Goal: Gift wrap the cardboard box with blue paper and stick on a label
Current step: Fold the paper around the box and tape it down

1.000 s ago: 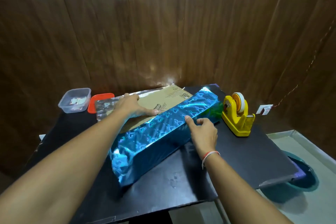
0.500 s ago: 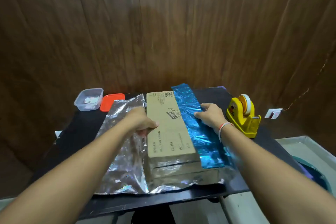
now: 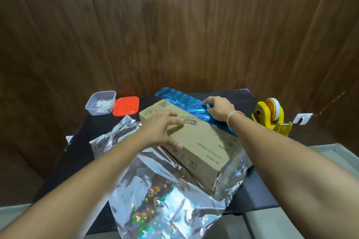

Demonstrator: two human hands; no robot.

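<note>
Cardboard box, long and brown w/ printed text on top, lies diagonally at centre of a black table, resting on the wrapping paper. Head view, the only one: paper's silver, holographic underside spreads crumpled toward the near table edge and to the left of the box, while its blue patterned side shows along the box's far right flank, folded up against it. Person's left hand rests on the box's top near its far end, fingers spread and fairly straight, thumb down the near side; it grips nothing. Right hand sits on the blue strip beside the box, fingers curled, bunching the paper under them; a thin band circles that wrist. Yellow tape dispenser stands at the table's right edge, well apart from the box. At far left, a clear plastic tub w/ small pale slips inside, poss. labels, sits just beside its orange lid. Wood panelling fills the background.
</note>
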